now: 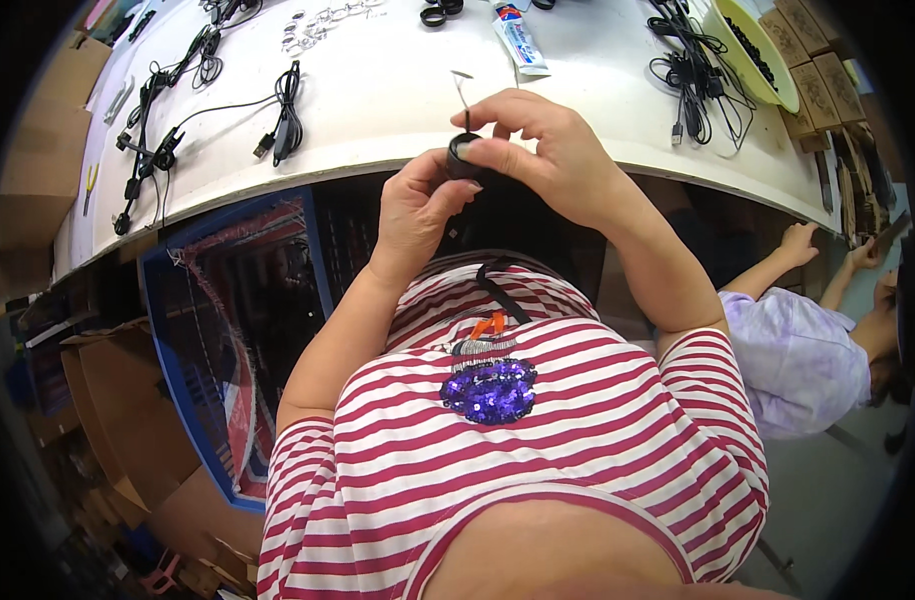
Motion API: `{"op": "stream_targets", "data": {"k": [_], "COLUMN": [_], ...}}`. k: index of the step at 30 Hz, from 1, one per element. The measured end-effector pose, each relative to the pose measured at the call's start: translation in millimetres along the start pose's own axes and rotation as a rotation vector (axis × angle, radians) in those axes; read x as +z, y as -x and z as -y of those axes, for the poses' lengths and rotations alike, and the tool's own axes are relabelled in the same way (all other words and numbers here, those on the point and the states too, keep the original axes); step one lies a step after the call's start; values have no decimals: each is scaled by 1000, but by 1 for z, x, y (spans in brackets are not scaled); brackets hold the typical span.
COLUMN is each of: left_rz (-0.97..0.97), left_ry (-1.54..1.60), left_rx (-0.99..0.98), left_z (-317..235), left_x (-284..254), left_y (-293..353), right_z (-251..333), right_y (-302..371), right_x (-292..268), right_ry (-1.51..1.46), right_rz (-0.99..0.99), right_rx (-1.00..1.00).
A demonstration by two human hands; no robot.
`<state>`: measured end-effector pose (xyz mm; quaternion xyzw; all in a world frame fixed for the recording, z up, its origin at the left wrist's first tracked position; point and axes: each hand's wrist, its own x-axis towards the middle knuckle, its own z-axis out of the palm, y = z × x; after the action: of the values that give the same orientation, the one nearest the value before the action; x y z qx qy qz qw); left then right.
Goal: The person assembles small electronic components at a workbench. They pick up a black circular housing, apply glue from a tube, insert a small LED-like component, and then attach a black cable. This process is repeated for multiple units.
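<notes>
My left hand [418,207] is closed around a short black cylindrical part [464,165], gripping its side at the table's front edge. From the right, my right hand [558,155] meets the same part, its thumb laid across the open top. A thin stick [461,92] with a small flat end rises beside the right fingertips. Whether the right fingers pinch the stick or it is fixed to the part, I cannot tell. Beyond my hands, a blue and white tube [519,42] lies on the white table [378,110].
Black cables lie in bundles at left [290,115] and right [690,75]. Silver rings [328,20] and black rings [435,15] sit farther back. A yellow bowl [789,95] holds small black parts, near cardboard boxes [838,90]. A blue crate [188,400] stands below left. Another person [793,350] is at right.
</notes>
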<state>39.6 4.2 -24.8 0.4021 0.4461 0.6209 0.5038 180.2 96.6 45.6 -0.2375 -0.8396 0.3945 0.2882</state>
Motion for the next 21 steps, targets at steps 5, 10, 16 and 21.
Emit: {"op": "stream_targets", "data": {"k": [5, 10, 16, 21], "left_rz": [132, 190, 264, 228], "left_ry": [37, 12, 33, -1], "left_rx": [3, 12, -57, -127], "left_z": [2, 4, 26, 28], "left_x": [10, 11, 5, -6], "left_y": [3, 0, 2, 5], "right_z": [-5, -2, -6, -1], "right_y": [-4, -2, -12, -4], "right_x": [4, 6, 6, 21], "right_ry": [-146, -166, -312, -702], "right_rz": [28, -61, -175, 119], "right_rx": [50, -34, -126, 366]}}
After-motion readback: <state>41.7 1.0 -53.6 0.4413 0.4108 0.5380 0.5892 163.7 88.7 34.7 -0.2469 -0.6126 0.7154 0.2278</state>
